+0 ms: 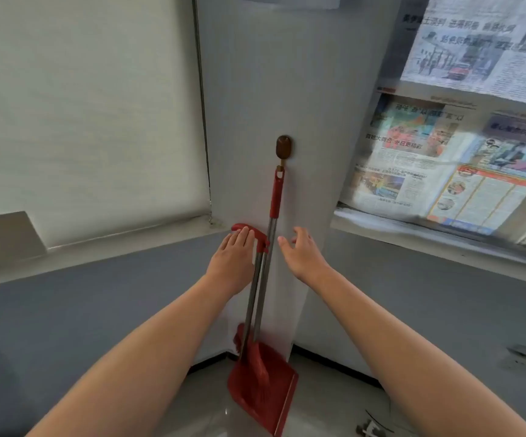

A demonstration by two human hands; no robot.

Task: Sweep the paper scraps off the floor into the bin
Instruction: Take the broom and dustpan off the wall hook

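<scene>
Broom (274,197) and dustpan (263,389) stood upright against the white wall panel (302,105), long handles running vertically, the broom's tip hung on a brown hook (283,148). Left hand (233,260), fingers together, rested flat on the dustpan's red grip (249,231); right hand (302,257), fingers spread and empty, hovered just beside the broom shaft. Paper scraps (370,428) lay on the floor near the bottom edge, right of the pan.

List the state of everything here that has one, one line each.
broom: upright, hung by its red grip from the wall hook.
dustpan: standing on the floor, pan down.
left hand: fingers on the dustpan's handle top.
right hand: open, touching nothing.
window blind: drawn down.
</scene>
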